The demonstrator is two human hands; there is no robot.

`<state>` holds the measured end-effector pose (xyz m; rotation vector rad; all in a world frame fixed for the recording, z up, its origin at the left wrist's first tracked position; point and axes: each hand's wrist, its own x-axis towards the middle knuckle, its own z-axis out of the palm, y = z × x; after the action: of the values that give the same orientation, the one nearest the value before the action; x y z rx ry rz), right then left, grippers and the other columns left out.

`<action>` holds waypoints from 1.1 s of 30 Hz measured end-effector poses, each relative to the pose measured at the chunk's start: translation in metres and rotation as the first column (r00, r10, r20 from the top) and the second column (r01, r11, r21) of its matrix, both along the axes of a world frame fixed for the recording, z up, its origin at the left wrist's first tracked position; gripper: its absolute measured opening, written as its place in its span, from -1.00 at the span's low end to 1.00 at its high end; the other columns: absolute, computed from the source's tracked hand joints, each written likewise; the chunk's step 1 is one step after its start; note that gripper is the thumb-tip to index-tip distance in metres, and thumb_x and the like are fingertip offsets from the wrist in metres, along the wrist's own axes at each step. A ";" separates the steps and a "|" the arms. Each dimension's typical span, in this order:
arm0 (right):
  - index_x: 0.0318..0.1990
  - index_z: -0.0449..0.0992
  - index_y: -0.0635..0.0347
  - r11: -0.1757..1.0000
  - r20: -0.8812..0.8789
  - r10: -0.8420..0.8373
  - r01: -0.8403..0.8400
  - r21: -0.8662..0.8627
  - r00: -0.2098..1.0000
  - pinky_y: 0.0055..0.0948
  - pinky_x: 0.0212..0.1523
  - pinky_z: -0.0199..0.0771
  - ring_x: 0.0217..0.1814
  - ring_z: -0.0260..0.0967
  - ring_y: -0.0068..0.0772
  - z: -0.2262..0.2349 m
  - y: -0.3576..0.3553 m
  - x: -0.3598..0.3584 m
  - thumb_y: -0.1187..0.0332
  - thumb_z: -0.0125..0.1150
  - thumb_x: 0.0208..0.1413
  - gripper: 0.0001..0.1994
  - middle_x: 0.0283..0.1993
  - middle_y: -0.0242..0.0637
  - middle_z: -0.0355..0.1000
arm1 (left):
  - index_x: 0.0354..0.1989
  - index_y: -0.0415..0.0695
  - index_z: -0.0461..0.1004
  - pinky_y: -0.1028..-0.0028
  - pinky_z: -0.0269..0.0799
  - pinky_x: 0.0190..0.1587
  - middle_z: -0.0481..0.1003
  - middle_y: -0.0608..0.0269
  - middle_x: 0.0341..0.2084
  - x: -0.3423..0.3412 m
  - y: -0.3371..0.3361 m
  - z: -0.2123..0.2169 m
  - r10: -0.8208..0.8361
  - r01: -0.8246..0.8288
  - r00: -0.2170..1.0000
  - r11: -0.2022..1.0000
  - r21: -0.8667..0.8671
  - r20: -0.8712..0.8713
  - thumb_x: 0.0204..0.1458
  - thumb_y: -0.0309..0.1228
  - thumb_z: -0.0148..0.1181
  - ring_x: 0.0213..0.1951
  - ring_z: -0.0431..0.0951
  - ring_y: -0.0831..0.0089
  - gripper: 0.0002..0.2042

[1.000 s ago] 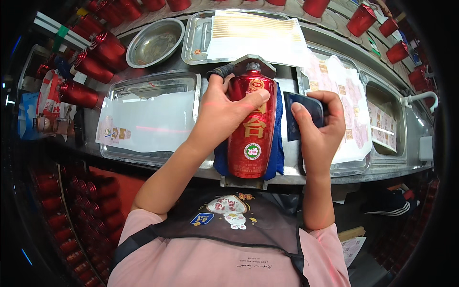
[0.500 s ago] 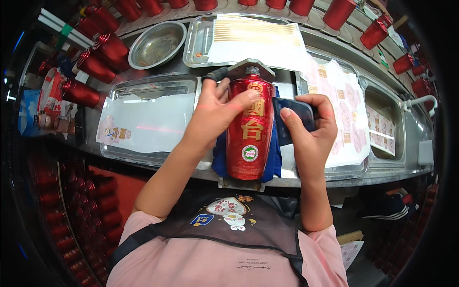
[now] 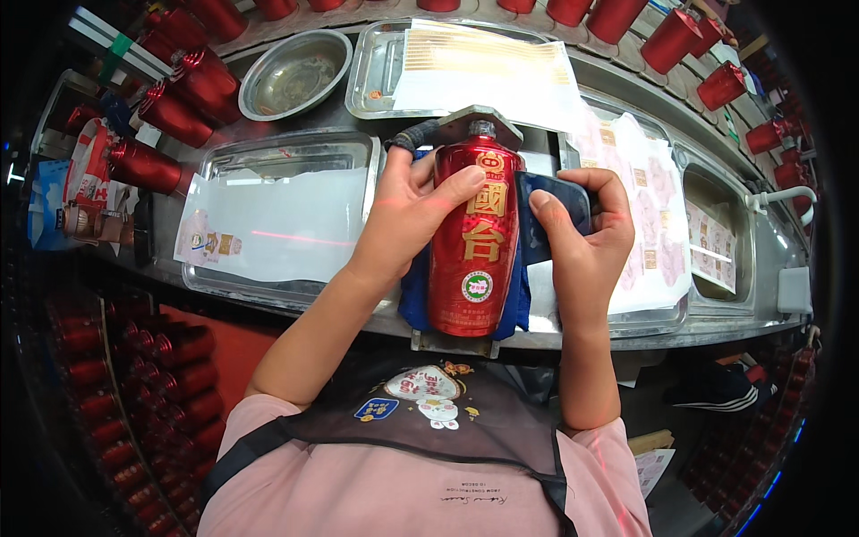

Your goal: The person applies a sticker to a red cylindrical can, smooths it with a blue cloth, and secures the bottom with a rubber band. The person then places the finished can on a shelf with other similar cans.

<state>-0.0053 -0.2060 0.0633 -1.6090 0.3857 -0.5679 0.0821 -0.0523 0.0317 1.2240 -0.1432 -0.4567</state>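
A red glossy bottle (image 3: 470, 286) with gold characters and a round green-and-white emblem lies before me, its neck toward the far side. My left hand (image 3: 407, 210) is wrapped round its left upper side, thumb on the front. In my right hand (image 3: 586, 224) is a flat dark blue scraper (image 3: 559, 208), pinched between thumb and fingers, its left edge at the bottle's right side. Whether that edge touches is hard to make out. Under the bottle is a blue cloth (image 3: 414, 302), and at its neck stands a metal holder (image 3: 490, 116).
A tray (image 3: 277, 288) with a white sheet is at left, a steel bowl (image 3: 295, 76) behind it. Gold-striped sheets (image 3: 488, 76) lie at the back, printed transfer sheets (image 3: 658, 259) at right beside a sink (image 3: 747, 268). Red bottles (image 3: 671, 40) line a far conveyor (image 3: 617, 63).
The bottle and both hands appear slightly farther right in view, with the grip unchanged. Red bottles along the far conveyor have shifted position.
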 end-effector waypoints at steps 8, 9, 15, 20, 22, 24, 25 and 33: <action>-0.18 0.44 0.30 0.997 -0.031 0.061 -0.059 0.040 0.998 -0.65 -0.24 0.40 -0.29 0.38 -0.68 -0.011 -0.005 -0.003 0.54 0.33 0.06 -0.79 -0.31 -0.37 0.47 | -0.08 0.00 0.68 -0.15 -0.23 0.40 -0.15 -0.17 0.50 0.003 0.031 -0.007 -0.313 -0.098 0.632 0.875 0.474 0.709 0.21 0.17 0.04 0.45 0.01 -0.14 -0.49; -0.18 0.44 0.30 0.997 -0.026 0.060 -0.059 0.045 0.998 -0.65 -0.24 0.40 -0.29 0.38 -0.67 -0.011 -0.005 -0.003 0.54 0.33 0.06 -0.79 -0.31 -0.37 0.46 | -0.07 -0.01 0.67 -0.18 -0.24 0.40 -0.14 -0.15 0.50 0.004 0.031 -0.005 -0.371 -0.126 0.583 0.838 0.531 0.723 0.21 0.17 0.03 0.46 0.00 -0.15 -0.48; -0.18 0.44 0.32 0.998 -0.043 0.057 -0.055 0.034 0.997 -0.64 -0.25 0.40 -0.28 0.37 -0.67 -0.011 -0.004 -0.004 0.53 0.33 0.06 -0.79 -0.32 -0.38 0.45 | 0.01 0.06 0.64 -0.24 -0.30 0.39 -0.13 -0.08 0.51 0.011 0.034 -0.005 -0.452 -0.167 0.531 0.774 0.611 0.717 0.24 0.17 -0.04 0.46 0.00 -0.14 -0.49; -0.19 0.44 0.32 0.998 -0.069 0.058 -0.059 -0.011 0.996 -0.63 -0.27 0.39 -0.29 0.36 -0.68 -0.009 -0.004 -0.003 0.53 0.33 0.05 -0.79 -0.33 -0.37 0.44 | 0.04 0.12 0.63 -0.28 -0.34 0.38 -0.14 -0.09 0.51 0.009 0.047 -0.013 -0.382 -0.113 0.620 0.821 0.560 0.685 0.26 0.19 -0.10 0.47 -0.01 -0.10 -0.48; -0.19 0.45 0.32 0.998 -0.072 0.062 -0.063 -0.019 0.996 -0.63 -0.26 0.40 -0.29 0.37 -0.67 -0.007 -0.004 -0.003 0.52 0.33 0.05 -0.79 -0.33 -0.36 0.44 | 0.04 0.13 0.63 -0.29 -0.36 0.38 -0.15 -0.11 0.51 0.009 0.049 -0.016 -0.365 -0.105 0.633 0.834 0.542 0.683 0.26 0.19 -0.12 0.47 -0.01 -0.09 -0.48; -0.19 0.45 0.32 0.997 -0.072 0.060 -0.062 -0.038 0.996 -0.62 -0.26 0.40 -0.30 0.37 -0.66 -0.007 -0.004 -0.002 0.52 0.33 0.05 -0.79 -0.34 -0.36 0.44 | 0.03 0.13 0.63 -0.30 -0.38 0.38 -0.15 -0.12 0.51 0.007 0.052 -0.021 -0.345 -0.105 0.645 0.843 0.527 0.681 0.25 0.20 -0.11 0.48 -0.02 -0.10 -0.47; -0.19 0.45 0.32 0.997 -0.061 0.053 -0.056 -0.052 0.997 -0.62 -0.26 0.41 -0.30 0.38 -0.65 -0.008 -0.005 -0.002 0.52 0.33 0.04 -0.79 -0.34 -0.36 0.45 | 0.03 0.13 0.63 -0.30 -0.38 0.38 -0.15 -0.13 0.50 0.006 0.053 -0.021 -0.335 -0.104 0.652 0.849 0.518 0.680 0.25 0.20 -0.11 0.48 -0.02 -0.10 -0.48; -0.19 0.45 0.33 0.998 -0.044 0.043 -0.044 -0.036 0.998 -0.60 -0.24 0.42 -0.29 0.39 -0.63 -0.011 -0.005 -0.002 0.51 0.33 0.05 -0.79 -0.33 -0.34 0.46 | -0.05 0.18 0.67 -0.30 -0.40 0.38 -0.11 -0.13 0.50 -0.009 0.050 -0.010 -0.518 -0.212 0.454 0.728 0.652 0.725 0.25 0.17 -0.06 0.46 -0.02 -0.17 -0.54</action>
<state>-0.0078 -0.2106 0.0519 -1.6634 0.3735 -0.5103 0.0726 -0.0026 0.0213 2.1299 -1.1320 0.0663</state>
